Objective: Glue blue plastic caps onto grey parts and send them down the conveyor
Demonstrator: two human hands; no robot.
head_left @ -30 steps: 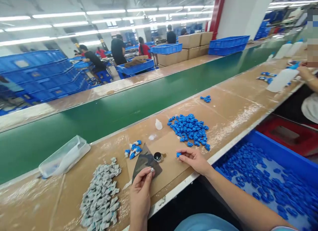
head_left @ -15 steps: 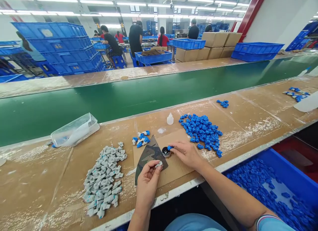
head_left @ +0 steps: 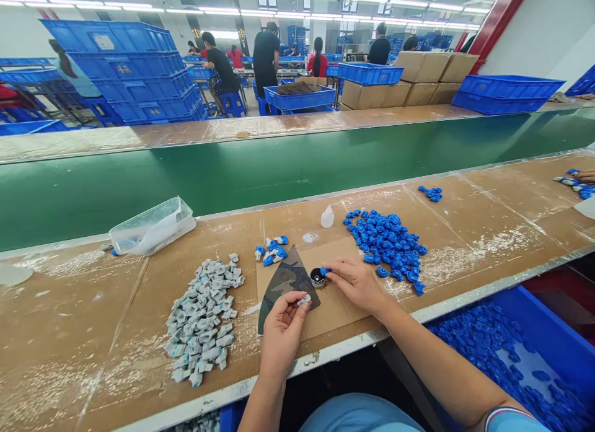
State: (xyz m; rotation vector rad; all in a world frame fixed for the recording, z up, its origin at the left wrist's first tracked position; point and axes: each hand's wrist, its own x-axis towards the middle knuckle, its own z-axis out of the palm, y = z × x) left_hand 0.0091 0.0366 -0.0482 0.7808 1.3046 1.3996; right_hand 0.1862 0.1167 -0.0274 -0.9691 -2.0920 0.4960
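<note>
Between the thumb and fingers of my left hand [head_left: 284,323] is a small grey-white piece [head_left: 304,300], held over a camouflage cloth scrap [head_left: 286,286]. My right hand [head_left: 356,284] pinches a small blue piece [head_left: 324,271] at the rim of a small round black pot [head_left: 317,278]. Both hands are above a cardboard sheet [head_left: 332,314]. Left of them lies a heap of grey-white pieces [head_left: 202,320]; to the right is a heap of blue pieces [head_left: 385,240]. Several joined blue-and-white pieces [head_left: 272,251] rest behind the cloth.
A small white bottle [head_left: 327,217] stands behind the sheet. A clear plastic tray [head_left: 153,227] is at the left, beside the green conveyor belt [head_left: 242,175]. A blue crate [head_left: 553,339] of blue pieces sits low at the right. Stacked crates [head_left: 125,72] and several people are beyond the belt.
The view has shifted, so most things appear slightly higher and further right. My right hand has brought the blue piece to the pot's rim. At the far right, another person's hand now shows.
</note>
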